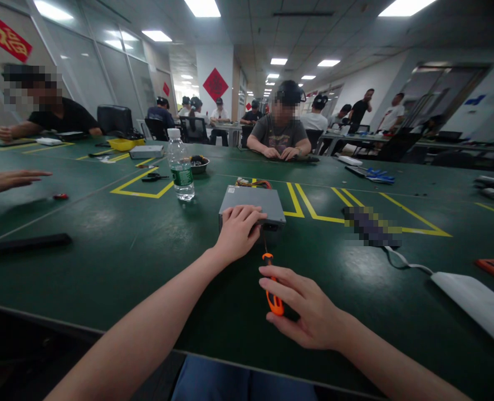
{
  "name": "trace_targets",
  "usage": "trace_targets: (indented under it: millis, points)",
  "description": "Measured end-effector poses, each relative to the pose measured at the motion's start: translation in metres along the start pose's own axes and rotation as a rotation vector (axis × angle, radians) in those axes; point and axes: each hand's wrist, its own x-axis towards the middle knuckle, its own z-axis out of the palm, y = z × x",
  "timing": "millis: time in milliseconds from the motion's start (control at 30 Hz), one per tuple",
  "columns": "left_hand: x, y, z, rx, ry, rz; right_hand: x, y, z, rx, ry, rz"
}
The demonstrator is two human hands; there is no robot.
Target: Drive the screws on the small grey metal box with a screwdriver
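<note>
A grey metal computer power supply [255, 199] sits on the green table, its bundle of coloured wires [253, 182] coming out at the back. My left hand [239, 231] grips its near edge, fingers over the top and the thumb side by the front face. In my right hand [303, 305] is a screwdriver with an orange and black handle [275, 298], held between fingers and thumb. Its thin shaft points away from me to the front face of the power supply, near a black socket [270, 227]. Whether the tip sits in a screw I cannot tell.
A water bottle [182, 172] stands left of the power supply, before a metal bowl [199, 163]. To the right lie a blurred dark device [372, 225] on a white cable and a white box [476, 303]. At left, another person's hand [15, 181] reaches over the table [155, 323].
</note>
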Motion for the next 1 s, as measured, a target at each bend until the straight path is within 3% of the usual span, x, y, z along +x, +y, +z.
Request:
trace_targets:
  millis: [100,267,533,800,1000]
  points:
    - [0.0,0.0001,0.0,0.003,-0.004,-0.001,0.004,-0.0031,-0.0038,-0.084,-0.005,-0.047]
    - [0.0,-0.0003,-0.0001,0.01,-0.005,-0.005,0.0045,-0.002,-0.0021,-0.1,0.113,-0.077]
    - [0.0001,-0.0003,0.0005,0.007,0.005,0.005,0.0032,-0.0023,-0.004,-0.075,-0.005,-0.034]
    - [0.0002,-0.0004,0.0006,0.011,-0.004,0.0,0.0019,0.0003,-0.0005,-0.105,0.104,-0.064]
    - [0.0001,0.0,-0.0007,0.005,-0.007,0.005,0.003,-0.0024,-0.0047,-0.111,-0.038,-0.054]
